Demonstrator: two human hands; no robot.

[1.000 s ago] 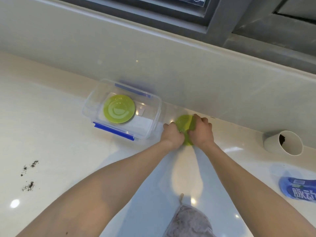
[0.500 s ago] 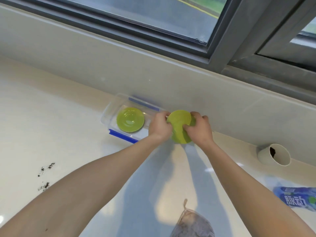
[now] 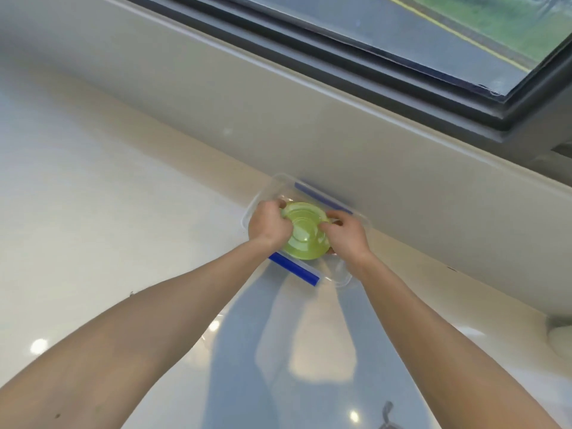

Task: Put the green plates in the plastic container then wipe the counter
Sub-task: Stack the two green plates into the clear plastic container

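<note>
A green plate (image 3: 305, 235) is held over the clear plastic container (image 3: 343, 278), which has blue clips on its long sides and stands against the back wall of the white counter (image 3: 108, 212). My left hand (image 3: 269, 224) grips the plate's left rim and my right hand (image 3: 346, 238) grips its right rim. The plate tilts toward me and covers the container's inside, so the other green plate that lay in it is hidden.
A grey sill and window frame (image 3: 371, 72) run behind the container. A white round object (image 3: 561, 339) sits at the right edge. A bit of grey cloth (image 3: 388, 421) shows at the bottom edge.
Both hands lifted the green plate from the counter on the right and carried it left, over the container. The view tilted up toward the window.
</note>
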